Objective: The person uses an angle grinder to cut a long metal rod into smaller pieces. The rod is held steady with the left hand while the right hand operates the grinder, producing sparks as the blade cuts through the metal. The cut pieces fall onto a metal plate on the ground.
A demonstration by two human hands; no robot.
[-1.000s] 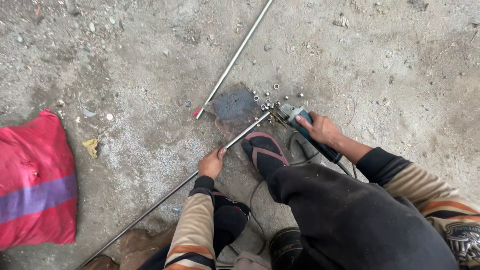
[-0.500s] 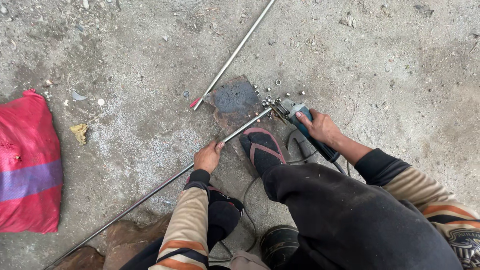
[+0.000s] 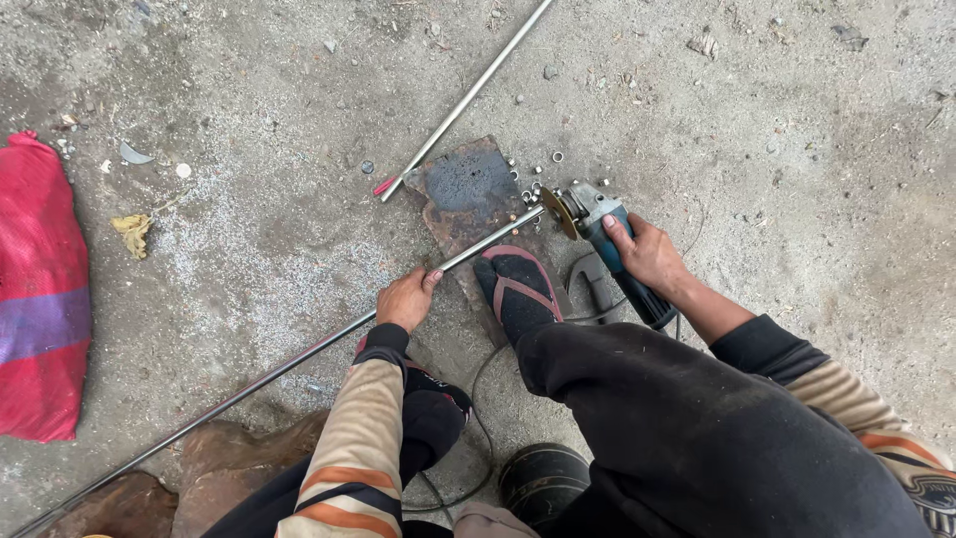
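Rod cutting on a rough concrete floor [image 3: 249, 249].
Left hand [image 3: 406, 297] grips the steel rod [image 3: 299, 356]; right hand [image 3: 649, 255] is closed around the angle grinder [image 3: 609, 244] beside the metal plate [image 3: 468, 189].

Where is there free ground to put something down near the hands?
Bare concrete lies right of the right hand and grinder, and between the red sack and left hand. It is crowded around the metal plate, with small cut rings.

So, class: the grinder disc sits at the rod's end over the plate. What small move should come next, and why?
Probably ease the angle grinder in the right hand down onto the metal rod: the left hand and foot pin it on the steel plate.
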